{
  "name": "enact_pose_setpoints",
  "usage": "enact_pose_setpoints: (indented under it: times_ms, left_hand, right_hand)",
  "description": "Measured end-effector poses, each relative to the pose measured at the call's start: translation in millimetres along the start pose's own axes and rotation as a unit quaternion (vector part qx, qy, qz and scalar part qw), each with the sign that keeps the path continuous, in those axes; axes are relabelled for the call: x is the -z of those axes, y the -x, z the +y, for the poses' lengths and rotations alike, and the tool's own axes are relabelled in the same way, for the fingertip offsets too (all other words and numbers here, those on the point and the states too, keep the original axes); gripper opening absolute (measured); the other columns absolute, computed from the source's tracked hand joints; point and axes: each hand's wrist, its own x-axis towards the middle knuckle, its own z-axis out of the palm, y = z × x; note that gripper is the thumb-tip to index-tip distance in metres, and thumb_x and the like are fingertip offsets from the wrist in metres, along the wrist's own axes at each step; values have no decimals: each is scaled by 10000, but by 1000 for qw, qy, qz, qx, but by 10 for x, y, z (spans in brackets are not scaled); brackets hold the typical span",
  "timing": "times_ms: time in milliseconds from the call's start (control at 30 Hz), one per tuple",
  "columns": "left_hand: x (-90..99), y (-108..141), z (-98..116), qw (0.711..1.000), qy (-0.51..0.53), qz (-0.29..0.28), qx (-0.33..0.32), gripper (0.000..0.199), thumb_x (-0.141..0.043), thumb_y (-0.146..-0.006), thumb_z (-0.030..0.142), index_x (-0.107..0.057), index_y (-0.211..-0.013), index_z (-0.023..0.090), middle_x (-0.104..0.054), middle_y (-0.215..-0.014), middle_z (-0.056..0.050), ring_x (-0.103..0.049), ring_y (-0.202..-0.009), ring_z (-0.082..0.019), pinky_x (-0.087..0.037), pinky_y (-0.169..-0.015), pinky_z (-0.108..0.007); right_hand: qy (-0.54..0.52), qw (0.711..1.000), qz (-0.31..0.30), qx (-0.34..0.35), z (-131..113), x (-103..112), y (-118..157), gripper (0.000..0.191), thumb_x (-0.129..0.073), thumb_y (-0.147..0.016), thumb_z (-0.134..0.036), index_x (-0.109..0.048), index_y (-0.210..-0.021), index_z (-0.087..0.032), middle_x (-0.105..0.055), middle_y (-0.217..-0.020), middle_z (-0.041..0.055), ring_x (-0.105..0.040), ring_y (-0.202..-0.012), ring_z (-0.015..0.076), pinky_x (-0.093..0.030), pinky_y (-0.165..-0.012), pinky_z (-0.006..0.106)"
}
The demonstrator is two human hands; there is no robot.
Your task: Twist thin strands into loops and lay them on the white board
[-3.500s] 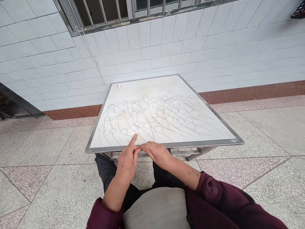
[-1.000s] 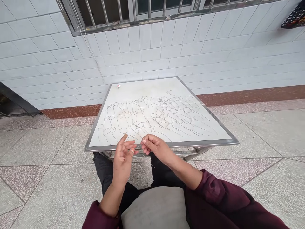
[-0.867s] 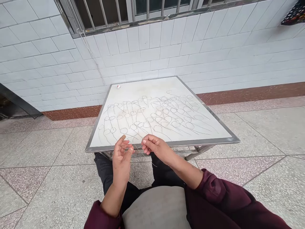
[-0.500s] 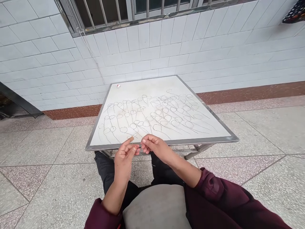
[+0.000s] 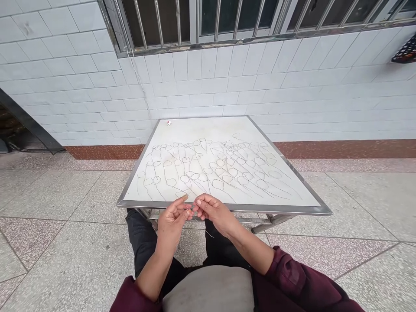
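Observation:
A thin wire (image 5: 209, 234) runs between my two hands at the table's front edge, its loose end hanging down over my lap. My left hand (image 5: 172, 223) pinches it between thumb and forefinger, palm turned up. Close beside it, my right hand (image 5: 214, 213) also pinches the wire, thumb against fingertips. The fingers hide most of the piece. Beyond them, many thin wires with round loops and long tails, such as one looped wire (image 5: 218, 183), lie in rough rows on the white table (image 5: 208, 125).
The table has a grey metal rim (image 5: 305, 209) and metal legs. A small white and red item (image 5: 169, 123) lies at its far left corner. Behind stands a white tiled wall (image 5: 208, 93) with a barred window (image 5: 227, 19). A speckled floor (image 5: 81, 242) surrounds the table.
The view has tilted up, so the table and hands sit lower in the picture. Both hands keep their pinch on the wire, close together, with little change between them.

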Motion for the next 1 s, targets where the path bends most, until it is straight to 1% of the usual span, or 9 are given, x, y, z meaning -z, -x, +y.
enact_pose_setpoints:
  times_ms: [100, 200, 267, 400, 467, 567, 667, 800, 1000]
  left_hand:
    - [-12, -20, -1, 1000, 2, 0, 2, 424, -745, -734, 272, -657, -1141, 192, -720, -876, -27, -644, -715, -121, -529, -731, -284]
    - [-17, -52, -19, 1000, 6, 12, 12, 455, -746, -737, 273, -633, -1170, 188, -715, -838, -18, -660, -772, -140, -530, -767, -294]
    - [-14, -73, -38, 999, 8, 20, 24, 484, -745, -740, 277, -612, -1197, 187, -712, -812, -12, -665, -791, -148, -530, -790, -306]
    - [-9, -106, -71, 999, -12, 14, 41, 526, -744, -743, 301, -588, -1232, 185, -719, -797, -13, -665, -764, -148, -531, -795, -314]
    - [-9, -117, -78, 999, -21, 9, 44, 535, -744, -743, 314, -585, -1238, 188, -723, -804, -16, -672, -775, -157, -531, -807, -324]
    - [-7, -131, -85, 998, -27, 3, 49, 533, -740, -747, 326, -584, -1239, 191, -720, -801, -15, -681, -782, -169, -530, -815, -336]
    - [5, -145, -99, 998, -28, -4, 49, 509, -725, -762, 322, -585, -1235, 191, -710, -780, -7, -670, -751, -157, -526, -798, -323]
    - [25, -154, -127, 998, -30, -3, 50, 480, -723, -761, 314, -604, -1211, 194, -694, -747, 5, -660, -735, -150, -518, -800, -317]
    - [38, -148, -148, 998, -29, -6, 48, 490, -718, -757, 308, -595, -1215, 186, -695, -752, 2, -664, -728, -153, -518, -798, -323]
  right_hand:
    - [-6, 1000, -2, -5, 43, 17, -34, 320, -701, -776, -493, -648, -838, -184, -630, -754, -3, -520, -614, 86, -399, -565, 216]
    - [-13, 1000, -7, -5, 75, 35, -66, 298, -695, -786, -478, -656, -834, -186, -605, -764, -6, -494, -617, 83, -399, -568, 217]
    - [2, 1000, -2, 3, 89, 45, -88, 278, -679, -801, -464, -653, -853, -192, -578, -751, -14, -487, -621, 86, -405, -570, 220]
    - [69, 995, 24, 65, 123, 65, -136, 288, -654, -820, -410, -602, -1047, -241, -539, -800, -25, -510, -626, 94, -441, -559, 229]
    - [117, 987, 42, 104, 151, 80, -157, 273, -618, -843, -393, -588, -1077, -256, -545, -864, -5, -524, -636, 103, -462, -545, 238]
    - [202, 966, 65, 149, 197, 110, -173, 226, -557, -884, -368, -610, -1078, -264, -557, -930, 30, -533, -643, 119, -486, -529, 255]
    - [282, 939, 73, 184, 213, 141, -164, 237, -508, -919, -316, -609, -1129, -276, -565, -923, 45, -547, -658, 137, -503, -559, 283]
    - [381, 895, 59, 225, 174, 157, -143, 246, -440, -952, -250, -595, -1143, -257, -579, -906, 59, -577, -734, 170, -505, -635, 312]
    - [466, 845, 43, 258, 103, 141, -155, 237, -389, -965, -202, -588, -1092, -225, -582, -927, 70, -582, -779, 176, -494, -694, 311]
